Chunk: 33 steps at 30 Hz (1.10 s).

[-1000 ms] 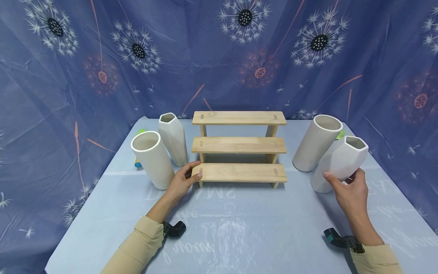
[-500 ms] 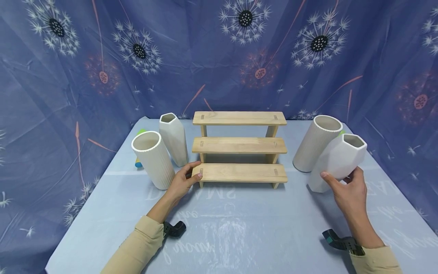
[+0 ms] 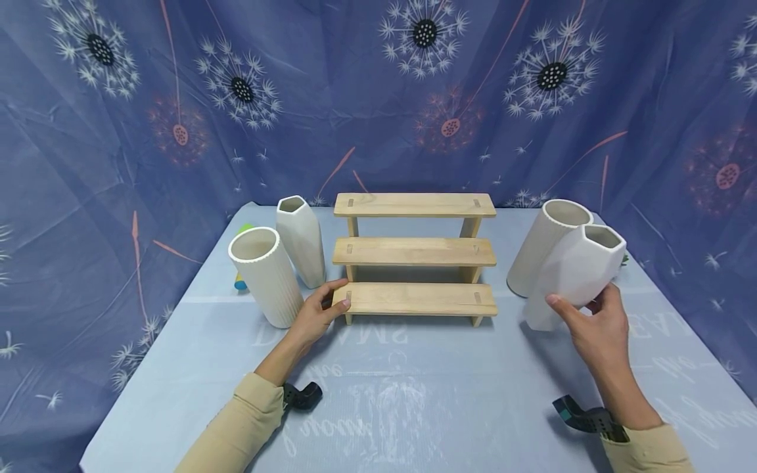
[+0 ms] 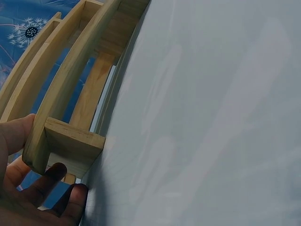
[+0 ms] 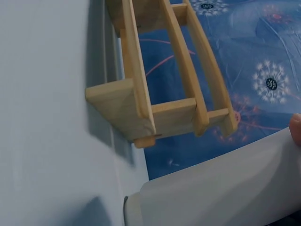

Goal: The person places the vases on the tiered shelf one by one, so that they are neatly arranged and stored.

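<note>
My right hand (image 3: 597, 328) grips a white faceted vase (image 3: 576, 272), thumb on its near side. The vase leans, mouth up and to the right, and partly hides a ribbed white cylinder vase (image 3: 535, 253) behind it. Whether its base touches the table is hard to tell. In the right wrist view the smooth vase (image 5: 225, 188) fills the lower right, with the thumb (image 5: 296, 129) at the edge. My left hand (image 3: 313, 315) holds the left end of the three-step wooden shelf (image 3: 414, 299), thumb on the lowest board and fingers beneath, as the left wrist view shows.
Left of the shelf stand another ribbed vase (image 3: 269, 279) and another faceted vase (image 3: 301, 243). A colourful object (image 3: 240, 284) is mostly hidden behind the ribbed one. The pale table (image 3: 437, 394) ends at a blue dandelion-patterned cloth (image 3: 355, 98).
My right hand has moved the faceted vase slightly left and up, so it covers more of the ribbed vase behind. My left hand and the shelf stay in place.
</note>
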Tool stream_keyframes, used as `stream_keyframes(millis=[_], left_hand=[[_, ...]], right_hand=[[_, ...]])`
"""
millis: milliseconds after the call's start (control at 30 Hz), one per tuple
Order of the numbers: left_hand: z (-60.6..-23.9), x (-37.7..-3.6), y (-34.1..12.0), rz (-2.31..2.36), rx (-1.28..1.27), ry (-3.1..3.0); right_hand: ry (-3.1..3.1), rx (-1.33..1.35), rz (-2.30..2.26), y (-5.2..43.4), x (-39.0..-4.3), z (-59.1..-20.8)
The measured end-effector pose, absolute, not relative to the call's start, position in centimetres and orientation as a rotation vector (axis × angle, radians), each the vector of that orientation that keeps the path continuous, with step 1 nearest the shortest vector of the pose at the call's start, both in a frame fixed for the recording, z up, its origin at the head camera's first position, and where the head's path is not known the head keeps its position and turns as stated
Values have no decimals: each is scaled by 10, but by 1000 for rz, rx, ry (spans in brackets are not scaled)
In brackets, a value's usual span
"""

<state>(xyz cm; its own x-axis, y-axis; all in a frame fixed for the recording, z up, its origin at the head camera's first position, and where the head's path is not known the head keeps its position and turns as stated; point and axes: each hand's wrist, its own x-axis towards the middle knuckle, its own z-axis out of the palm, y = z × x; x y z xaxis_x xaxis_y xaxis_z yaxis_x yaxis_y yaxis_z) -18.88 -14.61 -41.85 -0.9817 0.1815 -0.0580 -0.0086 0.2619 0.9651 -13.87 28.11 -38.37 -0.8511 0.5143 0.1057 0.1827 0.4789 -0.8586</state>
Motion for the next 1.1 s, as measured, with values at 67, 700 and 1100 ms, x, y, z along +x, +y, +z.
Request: stream_keyframes(millis=[67, 700, 1100], left_hand=[[-417, -189, -146, 1806, 154, 2366], [-414, -186, -145, 1808, 156, 2357], [-414, -186, -145, 1823, 156, 2343]], right_hand=[[-2379, -566, 1334, 279, -138, -382], [-2318, -395, 1411, 253, -138, -366], [-2292, -298, 1452, 239, -145, -364]])
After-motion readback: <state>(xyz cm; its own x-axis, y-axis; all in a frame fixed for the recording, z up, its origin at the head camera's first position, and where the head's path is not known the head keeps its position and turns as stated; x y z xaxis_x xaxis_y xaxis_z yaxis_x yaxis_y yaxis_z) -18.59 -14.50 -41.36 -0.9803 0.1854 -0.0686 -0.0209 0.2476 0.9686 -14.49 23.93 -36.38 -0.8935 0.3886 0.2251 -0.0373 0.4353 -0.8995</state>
